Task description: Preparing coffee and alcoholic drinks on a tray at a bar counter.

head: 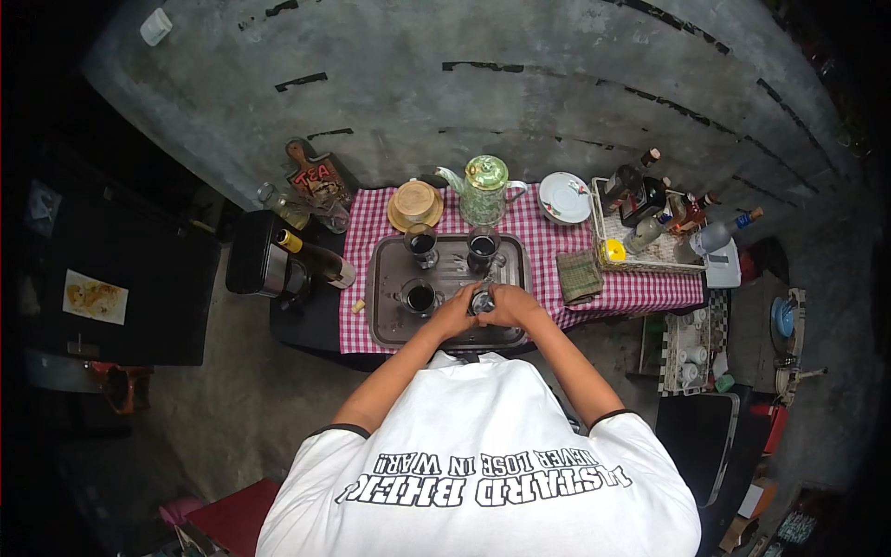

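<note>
Both my hands are around a clear glass [482, 299] at the near right of a brown serving tray [381, 278]. My left hand [456, 312] touches its left side and my right hand [507, 306] its right side; the fingertips meet in part behind it. Three glass mugs with dark liquid stand on the tray: one at the back left [422, 244], one at the back right [482, 245], one at the near left [420, 296]. Behind the tray are a green speckled enamel teapot [483, 193] and a wooden lidded pot or bowl [415, 202].
White plates [564, 198] and a folded green cloth [579, 277] lie on the checked tablecloth [543, 240]. A white wire basket [651, 266] of bottles stands right. At left are a black appliance [255, 252], a tilted yellow-necked bottle [317, 259] and a cork [358, 306]. The wall rises behind.
</note>
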